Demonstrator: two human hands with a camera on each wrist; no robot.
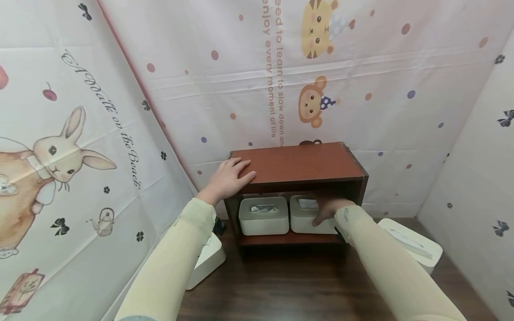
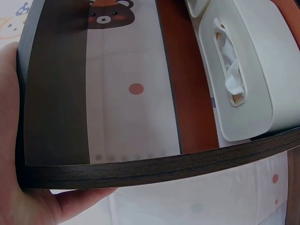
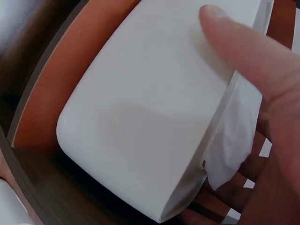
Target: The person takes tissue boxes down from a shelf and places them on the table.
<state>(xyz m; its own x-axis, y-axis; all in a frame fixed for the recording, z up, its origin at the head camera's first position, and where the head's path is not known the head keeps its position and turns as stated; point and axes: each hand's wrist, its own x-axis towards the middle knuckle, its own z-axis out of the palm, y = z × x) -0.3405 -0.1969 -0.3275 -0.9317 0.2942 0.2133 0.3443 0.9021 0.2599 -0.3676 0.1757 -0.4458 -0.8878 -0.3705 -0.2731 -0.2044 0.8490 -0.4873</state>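
Observation:
A small wooden shelf (image 1: 297,162) with a red-brown top and dark edges stands against the back sheet. My left hand (image 1: 230,177) rests on its top front left corner, fingers spread. Inside, on the lower board, are two white tissue boxes side by side. The left tissue box (image 1: 265,223) has tissue in its slot and stands apart from both hands. My right hand (image 1: 330,209) reaches into the opening and grips the right tissue box (image 3: 140,108). In the right wrist view, its thumb lies on the box's front face; the other fingers are partly hidden behind the tissue.
Another white tissue box (image 1: 206,263) sits on the floor left of the shelf, partly behind my left sleeve. One more tissue box (image 1: 413,243) lies at the right, beside my right forearm. Printed sheets (image 1: 192,111) hang at the back and both sides above a dark wood-look surface (image 1: 273,285).

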